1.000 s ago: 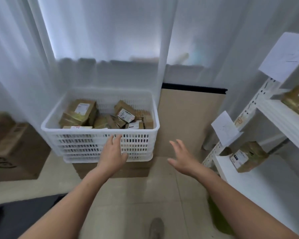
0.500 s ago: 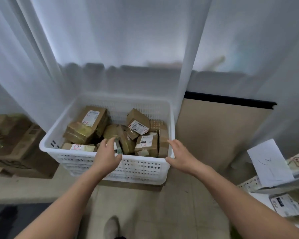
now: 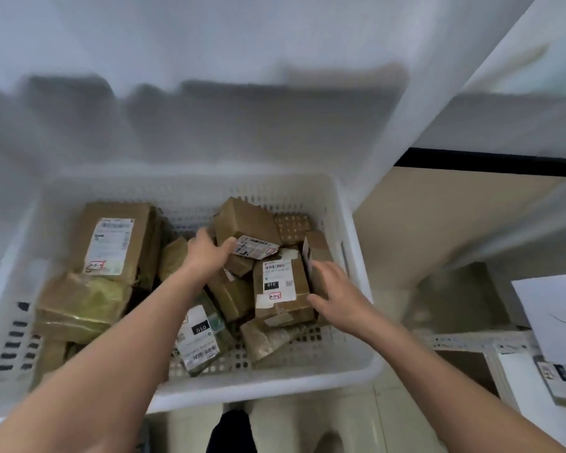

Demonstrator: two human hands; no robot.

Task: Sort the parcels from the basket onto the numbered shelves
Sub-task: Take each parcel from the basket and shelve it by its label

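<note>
White basket (image 3: 356, 364) holds brown parcels (image 3: 79, 305), loosely piled.
Left hand (image 3: 206, 253): grasping tilted box (image 3: 245, 223) at far centre of basket; fingers round left edge, thumb on near face.
Tilted box: long axis far-left to near-right, label end tipped down toward camera.
Right hand (image 3: 337, 289): released, fingers straight, touching right side of 010 box (image 3: 281, 289).
010 box: label up, long axis near-to-far.
Shelf (image 3: 471, 341) right of basket.
</note>
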